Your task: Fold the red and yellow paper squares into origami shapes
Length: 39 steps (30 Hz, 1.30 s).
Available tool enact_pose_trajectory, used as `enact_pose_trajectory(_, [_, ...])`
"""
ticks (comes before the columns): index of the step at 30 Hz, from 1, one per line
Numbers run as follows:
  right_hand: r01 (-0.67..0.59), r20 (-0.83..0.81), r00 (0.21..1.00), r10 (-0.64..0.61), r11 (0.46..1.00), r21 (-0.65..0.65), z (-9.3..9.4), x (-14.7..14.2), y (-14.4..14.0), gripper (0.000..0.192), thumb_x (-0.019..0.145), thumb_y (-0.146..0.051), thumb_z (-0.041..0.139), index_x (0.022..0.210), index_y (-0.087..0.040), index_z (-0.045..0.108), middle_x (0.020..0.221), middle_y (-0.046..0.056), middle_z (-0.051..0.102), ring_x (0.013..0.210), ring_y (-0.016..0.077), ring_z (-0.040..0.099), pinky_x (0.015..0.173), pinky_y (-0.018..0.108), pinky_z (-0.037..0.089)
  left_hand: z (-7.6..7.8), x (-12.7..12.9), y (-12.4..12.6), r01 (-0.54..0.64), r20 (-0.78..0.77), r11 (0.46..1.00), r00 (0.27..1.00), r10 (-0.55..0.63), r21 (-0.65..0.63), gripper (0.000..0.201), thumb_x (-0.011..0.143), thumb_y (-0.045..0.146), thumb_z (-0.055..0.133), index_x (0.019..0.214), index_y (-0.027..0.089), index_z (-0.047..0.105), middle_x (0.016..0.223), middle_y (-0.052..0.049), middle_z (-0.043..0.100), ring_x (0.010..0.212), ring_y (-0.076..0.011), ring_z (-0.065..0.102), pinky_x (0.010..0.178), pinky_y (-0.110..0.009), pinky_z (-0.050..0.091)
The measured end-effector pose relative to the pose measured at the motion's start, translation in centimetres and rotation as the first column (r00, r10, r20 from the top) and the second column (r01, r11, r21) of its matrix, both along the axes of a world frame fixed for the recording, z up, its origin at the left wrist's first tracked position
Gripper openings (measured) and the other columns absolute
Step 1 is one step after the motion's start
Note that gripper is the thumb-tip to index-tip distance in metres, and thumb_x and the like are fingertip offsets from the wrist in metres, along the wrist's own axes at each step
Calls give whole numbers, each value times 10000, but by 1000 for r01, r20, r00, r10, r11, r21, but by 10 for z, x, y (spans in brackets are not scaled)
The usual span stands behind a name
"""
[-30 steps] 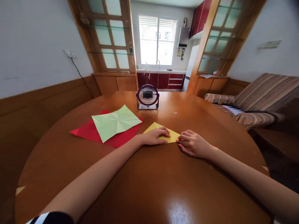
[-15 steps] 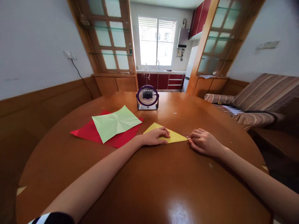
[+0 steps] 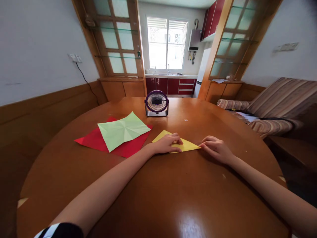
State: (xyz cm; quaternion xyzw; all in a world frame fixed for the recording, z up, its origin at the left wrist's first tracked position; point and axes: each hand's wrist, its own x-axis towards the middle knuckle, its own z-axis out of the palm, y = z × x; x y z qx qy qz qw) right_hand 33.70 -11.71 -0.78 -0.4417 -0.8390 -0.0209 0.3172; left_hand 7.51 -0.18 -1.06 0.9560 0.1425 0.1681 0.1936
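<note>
A yellow paper, folded into a triangle, lies on the wooden table with its long edge towards me. My left hand rests on its left part and presses it down, thumb and fingers apart, covering some of the paper. At the sharp right-hand corner, the fingertips of my right hand are pinched together on the tip. To the left, a creased light green sheet lies on top of a red sheet, close to my left forearm.
A small purple round fan on a stand is beyond the yellow paper. A striped armchair stands past the table's right side. A black cord hangs from the left wall socket.
My left hand has slid slightly to the right over the yellow paper. The right hand's fingers have shifted a little at the corner, so more of the tip shows.
</note>
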Motion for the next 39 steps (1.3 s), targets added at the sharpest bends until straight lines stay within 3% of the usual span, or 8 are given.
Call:
enact_pose_trajectory(5, [-81,62,995,83,996,-43,-4,-1,1,306,969,-297,449,856,-188,712,861,85,656,785,187,599,743,354,487,6,9,-1,-5,-39,996,999,8,91,342,848,471,649,1051,198,613,1033,-32,605,943,-176,587,840,-277,401])
enact_pose_trajectory(13, [-86,47,995,89,994,-61,-7,0,2,309,969,-291,456,848,-188,721,870,81,654,796,182,590,756,355,477,11,27,-8,-53,-61,969,996,70,242,420,860,557,590,1088,204,590,1057,-30,642,934,-195,597,827,-307,385])
enact_pose_trajectory(21, [-69,39,997,72,995,-69,-5,0,2,337,974,-318,441,824,-196,717,865,81,657,807,191,605,760,358,494,2,39,-11,-137,-15,924,988,152,357,492,878,642,482,1047,192,587,1097,-62,648,990,-227,609,823,-337,376])
enact_pose_trajectory(29, [-47,31,998,49,997,-65,-8,3,3,346,977,-332,434,823,-199,715,863,77,654,802,190,608,751,347,497,-5,51,-18,-234,51,861,970,238,451,549,857,694,455,922,176,621,942,-69,657,886,-228,628,776,-340,390])
enact_pose_trajectory(35, [-46,41,998,49,996,-79,-4,2,1,350,979,-330,429,823,-194,712,866,80,653,811,192,606,764,354,496,2,36,-25,-186,-12,873,977,214,450,475,876,632,494,943,196,671,935,-51,640,778,-189,628,707,-310,410])
enact_pose_trajectory(39, [-42,63,997,46,997,-60,-4,4,3,379,983,-335,420,790,-191,713,848,78,648,787,186,598,752,357,486,9,27,-37,-132,-119,863,969,215,488,313,933,435,505,890,176,674,897,-57,647,766,-190,636,709,-315,427])
